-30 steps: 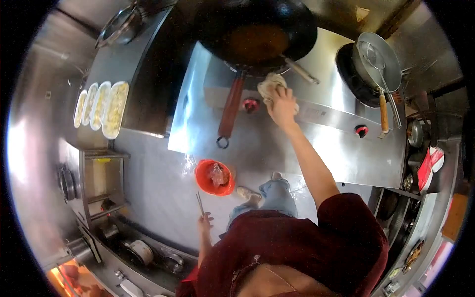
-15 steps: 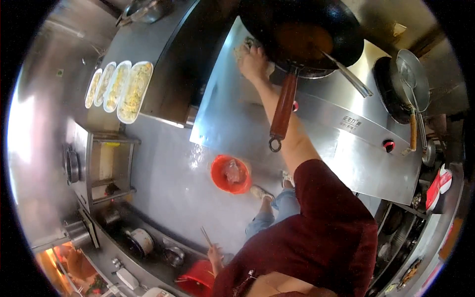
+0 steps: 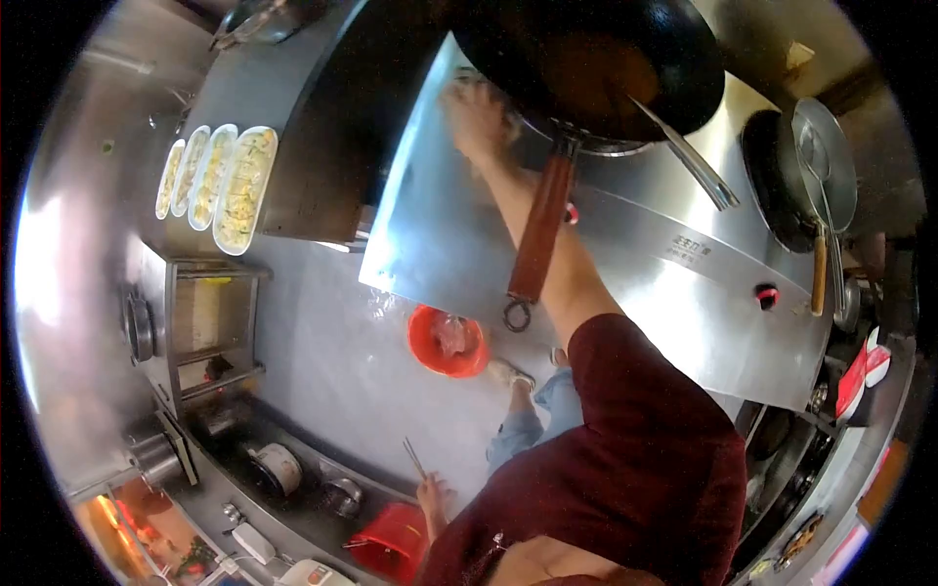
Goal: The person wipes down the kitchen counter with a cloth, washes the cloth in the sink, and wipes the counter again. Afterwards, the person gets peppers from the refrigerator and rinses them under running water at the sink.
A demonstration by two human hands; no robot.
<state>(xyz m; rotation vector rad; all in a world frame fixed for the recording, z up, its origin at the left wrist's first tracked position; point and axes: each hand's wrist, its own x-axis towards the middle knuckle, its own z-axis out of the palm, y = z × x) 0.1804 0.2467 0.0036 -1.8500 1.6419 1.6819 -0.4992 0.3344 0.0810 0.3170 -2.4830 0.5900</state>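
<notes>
My right hand (image 3: 477,122) presses down on the steel stove top (image 3: 415,234), just left of a large black wok (image 3: 489,49). Motion blurs its fingers; a pale, cloth-like piece shows under and beside it. Brown liquid fills the bottom of the wok, and a metal ladle handle (image 3: 689,161) leans over its rim. The wok's reddish wooden handle (image 3: 542,230) crosses in front of my right forearm. Low at the left of my body, my left hand (image 3: 430,493) is closed around a pair of chopsticks (image 3: 413,455), above a red container (image 3: 396,535).
Several white oval dishes of food (image 3: 244,190) line the left counter. An orange-red bucket (image 3: 425,342) stands on the floor by my feet. Pans (image 3: 831,161) sit at the right of the stove. A pot (image 3: 278,469) rests on the lower-left shelf.
My right hand has moved slightly left over the stove top and is more blurred. The camera view has shifted a little. The chopsticks stay in my left hand.
</notes>
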